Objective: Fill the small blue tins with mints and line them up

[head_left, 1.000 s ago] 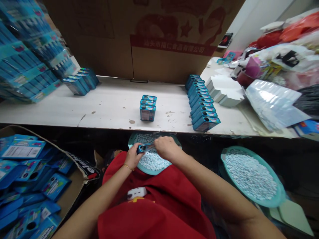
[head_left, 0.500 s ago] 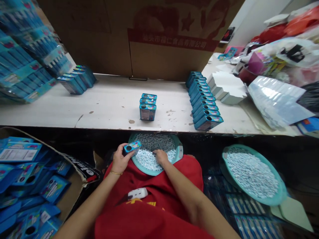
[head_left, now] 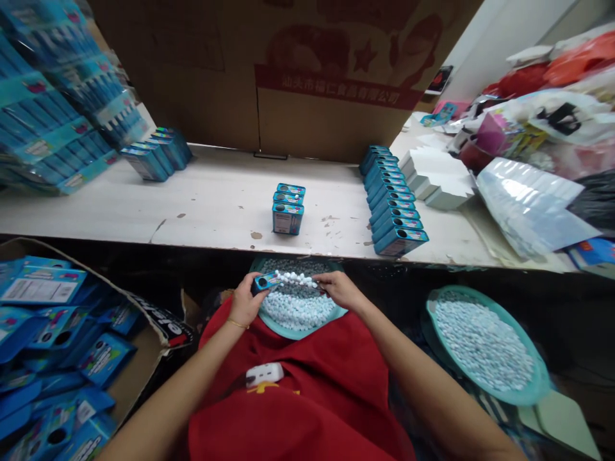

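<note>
My left hand (head_left: 245,301) is closed around a small blue box (head_left: 265,282) with a dark round opening in its top. Held in my right hand (head_left: 340,289) is a scoop (head_left: 320,290), mostly hidden under its load of small white pellets (head_left: 298,280). The load's left end reaches the top of the box. Both hands are over a teal basin (head_left: 289,334) of the same white pellets, which rests on my lap against red cloth (head_left: 307,384). Whether pellets are dropping into the box cannot be made out.
On the white table (head_left: 221,205) stand a short row of blue boxes (head_left: 287,219) and a longer row (head_left: 400,241) to its right. A carton (head_left: 139,378) of blue boxes is at left. Another pellet basin (head_left: 538,390) sits at right. A big cardboard box (head_left: 331,128) stands behind.
My right hand has risen out of the pellets with a loaded scoop and brought it to the box. My left hand has shifted slightly right with the box.
</note>
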A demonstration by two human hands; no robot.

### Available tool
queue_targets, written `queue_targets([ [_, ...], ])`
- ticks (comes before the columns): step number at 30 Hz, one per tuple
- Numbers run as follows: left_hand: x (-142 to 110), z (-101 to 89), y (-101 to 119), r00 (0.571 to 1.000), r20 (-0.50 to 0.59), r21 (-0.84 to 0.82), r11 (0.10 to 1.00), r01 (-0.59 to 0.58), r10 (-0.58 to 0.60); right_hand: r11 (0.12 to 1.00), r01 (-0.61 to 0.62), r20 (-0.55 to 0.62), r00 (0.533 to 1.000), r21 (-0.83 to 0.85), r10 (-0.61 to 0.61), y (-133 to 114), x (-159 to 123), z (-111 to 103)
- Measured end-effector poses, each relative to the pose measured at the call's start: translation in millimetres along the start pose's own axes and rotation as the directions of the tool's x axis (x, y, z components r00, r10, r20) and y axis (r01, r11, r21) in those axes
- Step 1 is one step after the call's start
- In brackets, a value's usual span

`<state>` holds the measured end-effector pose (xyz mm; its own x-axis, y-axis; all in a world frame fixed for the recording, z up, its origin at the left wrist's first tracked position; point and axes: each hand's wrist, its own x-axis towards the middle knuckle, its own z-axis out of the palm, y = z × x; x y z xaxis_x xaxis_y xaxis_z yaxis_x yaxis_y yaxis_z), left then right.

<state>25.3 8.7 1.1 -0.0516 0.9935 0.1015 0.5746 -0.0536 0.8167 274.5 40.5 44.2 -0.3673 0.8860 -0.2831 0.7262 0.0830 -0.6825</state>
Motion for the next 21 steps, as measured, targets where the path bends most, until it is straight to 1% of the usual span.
queue_targets([
  [2,1,7.2,3,0.999,0.026,0.028,0.999,-0.032,0.032,0.984,0.043,0.032,0.999,-0.174,-0.038,-25,-4,-13],
  [3,1,10.2,4,0.998,0.034,0.037,0.998,-0.045,0.044,0.961,0.054,0.049,0.998,-0.272,-0.042,-38,-5,-18],
  [5,0,14.5,5,0.997,0.048,0.052,0.996,-0.066,0.064,0.886,0.045,0.075,0.997,-0.462,-0.012,-61,-6,-22],
  [7,-2,16.5,5,0.995,0.057,0.06,0.995,-0.084,0.081,0.798,0.023,0.082,0.996,-0.602,0.033,-82,-7,-21],
  [9,-4,17.1,4,0.995,0.055,0.061,0.994,-0.092,0.088,0.739,0.03,0.086,0.996,-0.673,0.038,-99,-7,-18],
  [11,-5,16.9,3,0.995,0.05,0.053,0.994,-0.091,0.088,0.717,0.054,0.093,0.996,-0.695,0.016,-111,-8,-16],
  [13,-6,16.1,2,0.996,0.044,0.043,0.995,-0.086,0.084,0.71,0.071,0.094,0.996,-0.701,-0.007,-117,-9,-17],
  [15,-6,13.9,2,0.997,0.036,0.029,0.997,-0.076,0.075,0.711,0.067,0.082,0.997,-0.7,-0.013,-111,-12,-22],
  [16,-6,11.9,2,0.997,0.028,0.021,0.998,-0.067,0.067,0.716,0.058,0.074,0.997,-0.695,-0.009,-102,-13,-26],
  [18,-7,6.1,2,0.999,0.011,0.006,0.999,-0.049,0.049,0.733,0.006,0.041,0.999,-0.68,0.029,-76,-15,-30],
  [19,-7,2.5,1,0.999,0.002,0.0,0.999,-0.041,0.041,0.739,-0.042,0.016,0.997,-0.673,0.071,-60,-15,-29],
  [21,-7,-5.2,0,0.999,-0.018,-0.012,1.0,-0.029,0.028,0.747,-0.15,-0.024,0.984,-0.648,0.176,-26,-14,-18],
])
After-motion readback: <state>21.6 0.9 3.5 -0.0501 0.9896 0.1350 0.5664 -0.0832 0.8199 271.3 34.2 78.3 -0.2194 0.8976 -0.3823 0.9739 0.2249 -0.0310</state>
